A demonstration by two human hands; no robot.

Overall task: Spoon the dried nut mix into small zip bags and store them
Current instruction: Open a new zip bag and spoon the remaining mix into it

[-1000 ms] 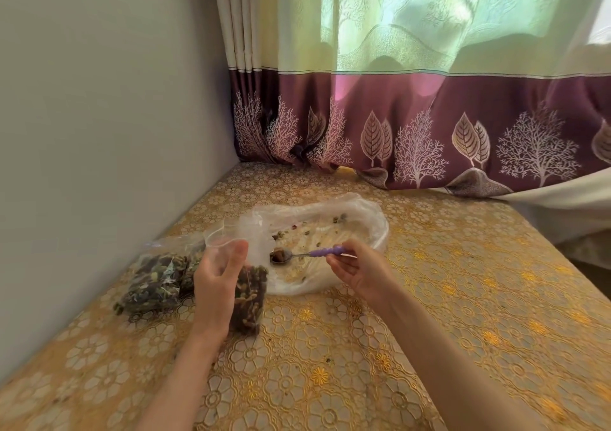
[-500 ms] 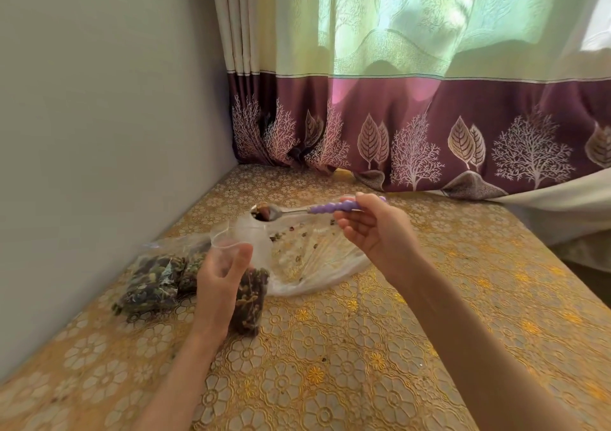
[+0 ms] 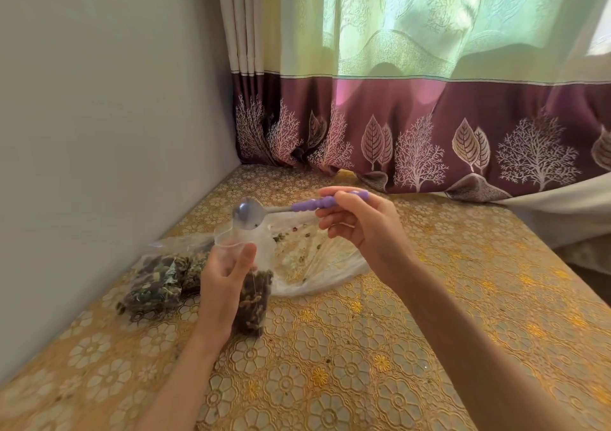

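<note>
My left hand [image 3: 224,278] grips a small clear zip bag [image 3: 253,301] upright on the table, its lower half filled with dark nut mix and its mouth held open. My right hand [image 3: 360,222] pinches the purple handle of a metal spoon [image 3: 248,214]. The spoon's bowl is tipped on its side right above the bag's mouth. Behind the bag lies a large crumpled plastic bag [image 3: 317,262] with only scattered bits of mix left in it.
Filled zip bags of dark mix [image 3: 158,280] lie at the left by the grey wall [image 3: 99,133]. The table [image 3: 363,364] has a gold floral cover. A maroon and green curtain [image 3: 429,133] hangs behind. The table's right edge drops off at far right.
My right hand lifted the loaded spoon out of the large bag, carried it left over the small bag's mouth and tipped it. My left hand kept holding the small bag.
</note>
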